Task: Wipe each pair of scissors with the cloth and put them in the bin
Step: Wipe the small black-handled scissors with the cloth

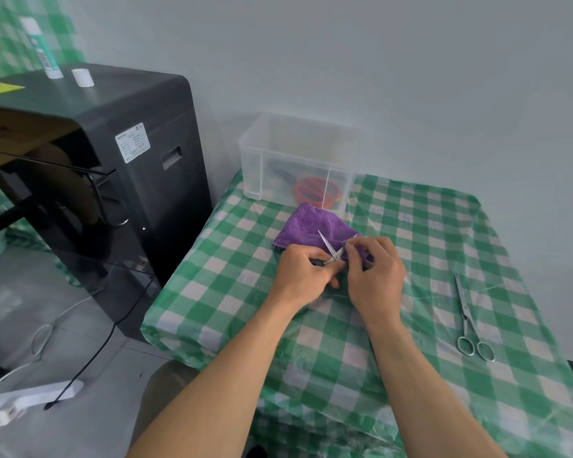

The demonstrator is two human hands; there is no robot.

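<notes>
My left hand (303, 267) grips the dark handles of small scissors (327, 245), whose blades stand spread open over a purple cloth (306, 228) on the table. My right hand (376, 271) pinches a fold of the cloth around one blade. All-metal scissors (467, 320) lie flat at the right of the table, tips pointing away from me. A clear plastic bin (298, 160) stands at the table's far edge with orange-handled scissors (315, 190) inside.
The table (232, 282) wears a green-and-white checked cover under plastic film. A black appliance (119, 166) stands close to the table's left edge, with a bottle (42, 49) and a white cap on top. A power strip (37, 399) and cables lie on the floor.
</notes>
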